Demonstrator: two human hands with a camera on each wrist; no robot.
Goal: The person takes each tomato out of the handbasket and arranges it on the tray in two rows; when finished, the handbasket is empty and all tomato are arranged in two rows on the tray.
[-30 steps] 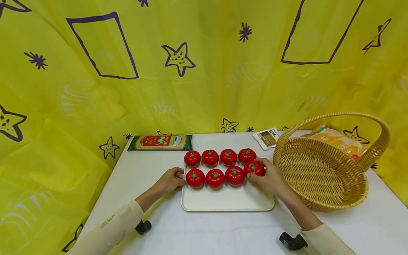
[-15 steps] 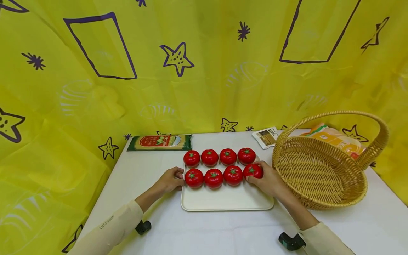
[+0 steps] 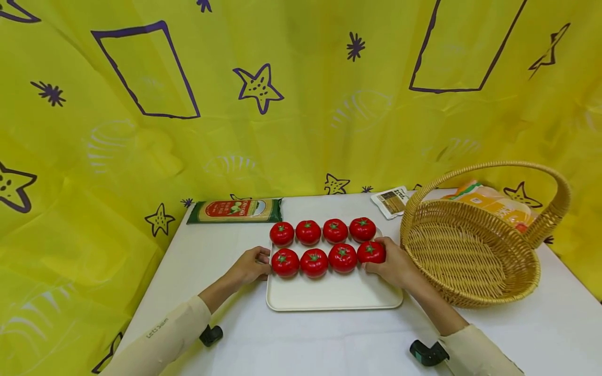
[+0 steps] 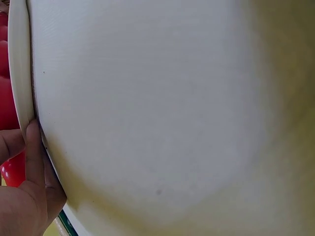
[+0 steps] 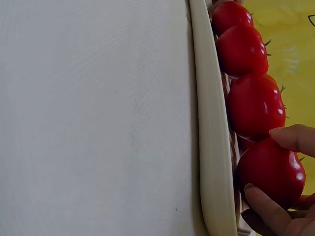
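In the head view, a cream tray (image 3: 335, 297) bears two rows of red tomatoes (image 3: 314, 262). At the right end of the nearer row, my right hand (image 3: 394, 263) grips one tomato (image 3: 371, 252), fingers on its far side and thumb on its near side. The right wrist view shows this tomato (image 5: 271, 172) low over the tray, against its neighbour, with fingertips on both sides. My left hand (image 3: 249, 265) holds the left rim of the tray. Up close in the left wrist view, digits of the left hand (image 4: 29, 182) lie on either side of that rim (image 4: 20, 64).
A wicker basket (image 3: 535, 271) with a tall handle stands right of the tray, its inside facing me. An orange bag (image 3: 498, 203) lies behind it. At the back are a white packet (image 3: 391, 202) and a green-ended pasta package (image 3: 235, 210). A yellow curtain (image 3: 301, 130) hangs behind the table.
My right hand has lowered its tomato slightly into the end of the near row and keeps its grip. My left hand stays at the tray's rim. The view has shifted a little.
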